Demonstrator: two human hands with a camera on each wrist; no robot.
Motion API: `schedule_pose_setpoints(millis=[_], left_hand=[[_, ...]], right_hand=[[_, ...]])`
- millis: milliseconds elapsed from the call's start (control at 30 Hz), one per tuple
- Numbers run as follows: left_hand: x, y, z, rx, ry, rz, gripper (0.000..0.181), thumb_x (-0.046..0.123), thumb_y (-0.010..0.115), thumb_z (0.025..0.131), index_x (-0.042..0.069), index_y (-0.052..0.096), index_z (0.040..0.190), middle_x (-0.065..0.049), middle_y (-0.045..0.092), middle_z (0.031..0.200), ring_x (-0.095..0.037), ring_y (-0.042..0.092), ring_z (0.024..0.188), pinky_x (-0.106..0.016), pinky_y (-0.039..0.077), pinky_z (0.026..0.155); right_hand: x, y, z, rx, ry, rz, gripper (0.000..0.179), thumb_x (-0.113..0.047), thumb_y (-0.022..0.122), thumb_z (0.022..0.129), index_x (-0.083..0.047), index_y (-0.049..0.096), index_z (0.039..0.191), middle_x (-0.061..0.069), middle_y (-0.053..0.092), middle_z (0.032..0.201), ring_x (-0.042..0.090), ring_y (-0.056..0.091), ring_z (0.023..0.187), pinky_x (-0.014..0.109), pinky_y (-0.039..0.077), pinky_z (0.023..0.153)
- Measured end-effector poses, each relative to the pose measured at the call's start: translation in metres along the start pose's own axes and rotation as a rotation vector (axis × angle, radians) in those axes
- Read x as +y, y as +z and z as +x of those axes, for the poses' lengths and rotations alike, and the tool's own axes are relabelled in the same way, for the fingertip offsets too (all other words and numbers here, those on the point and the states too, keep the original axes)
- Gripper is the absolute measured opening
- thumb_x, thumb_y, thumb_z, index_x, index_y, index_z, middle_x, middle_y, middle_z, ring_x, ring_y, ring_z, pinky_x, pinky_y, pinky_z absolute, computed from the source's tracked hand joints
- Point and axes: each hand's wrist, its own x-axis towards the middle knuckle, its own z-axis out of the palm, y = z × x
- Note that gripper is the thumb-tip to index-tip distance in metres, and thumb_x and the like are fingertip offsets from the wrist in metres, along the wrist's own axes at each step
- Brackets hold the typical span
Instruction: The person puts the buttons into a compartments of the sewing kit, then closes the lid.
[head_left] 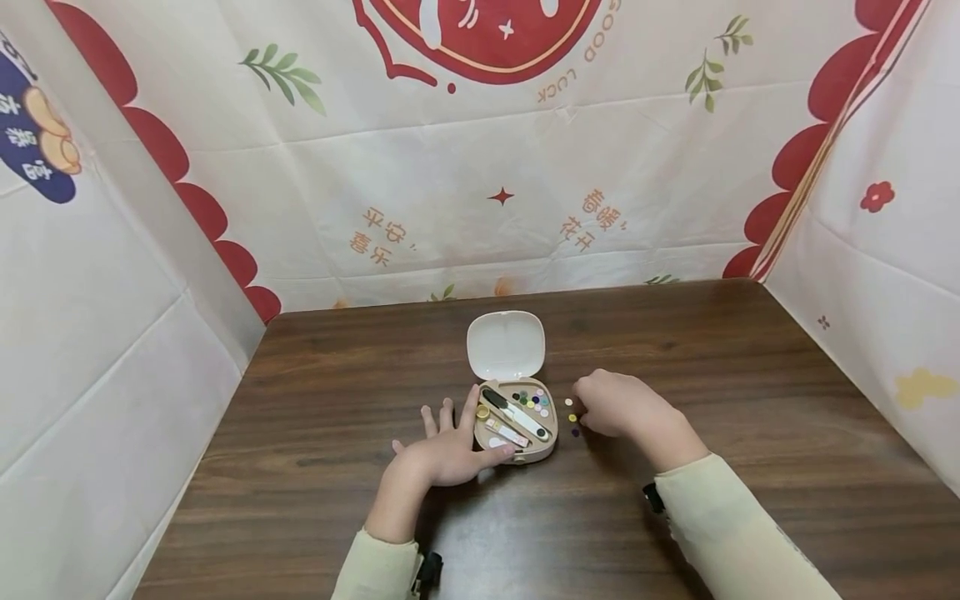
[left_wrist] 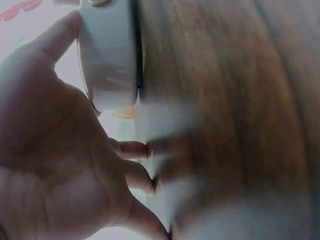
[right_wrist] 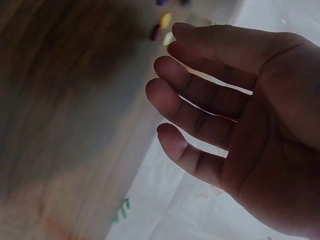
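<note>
An open sewing kit case [head_left: 552,447] lies on the table, its white lid [head_left: 506,344] tipped back. My left hand [head_left: 442,454] is spread around its near-left corner. The thumb touches the front, and one finger lies along the left side. The left wrist view shows the palm beside the case wall [left_wrist: 109,55]. My right hand [head_left: 618,404] is at the right of the case, next to a white button [head_left: 568,402], a yellow button [head_left: 572,417] and a dark purple button [head_left: 575,432]. In the right wrist view its fingers [right_wrist: 162,97] curve loosely, and nothing shows between them.
Inside the case are black-and-white thread snips [head_left: 517,414], a rolled tape or thread strip [head_left: 506,432], a gold ring-like piece [head_left: 483,412] and several coloured buttons [head_left: 536,400]. Printed cloth [head_left: 465,192] hangs behind the wooden table [head_left: 322,400] and at both sides.
</note>
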Motion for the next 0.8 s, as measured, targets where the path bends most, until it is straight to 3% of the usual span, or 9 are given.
schedule_pose_setpoints(millis=[167,467,800], left_hand=[[0.002,0.001,-0.002,0.000,0.001,0.016,0.105,0.091,0.041,0.074,0.048,-0.015,0.152,-0.014,0.001,0.166,-0.043,-0.007,0.151,-0.089,0.004,0.093],[0.001,0.000,-0.005,0.011,-0.008,-0.013,0.105,0.090,0.043,0.075,0.049,-0.014,0.152,-0.014,0.001,0.166,-0.043,-0.008,0.151,-0.089,0.002,0.093],[0.001,0.000,-0.002,0.011,0.000,0.004,0.105,0.091,0.042,0.074,0.049,-0.015,0.152,-0.014,0.002,0.166,-0.043,-0.007,0.151,-0.088,0.004,0.094]], right_hand=[[0.006,0.009,0.000,-0.012,-0.006,0.023,0.017,-0.013,0.069,0.087,-0.017,0.062,0.072,-0.004,0.057,0.068,0.014,0.049,0.059,0.032,0.042,0.056],[0.007,0.013,0.009,0.054,-0.018,-0.009,0.022,-0.016,0.069,0.088,-0.017,0.057,0.069,-0.003,0.054,0.066,0.014,0.048,0.057,0.032,0.041,0.056],[0.007,0.012,0.008,0.027,-0.002,0.017,0.026,-0.014,0.065,0.089,-0.017,0.056,0.065,-0.002,0.053,0.062,0.013,0.047,0.053,0.031,0.039,0.052]])
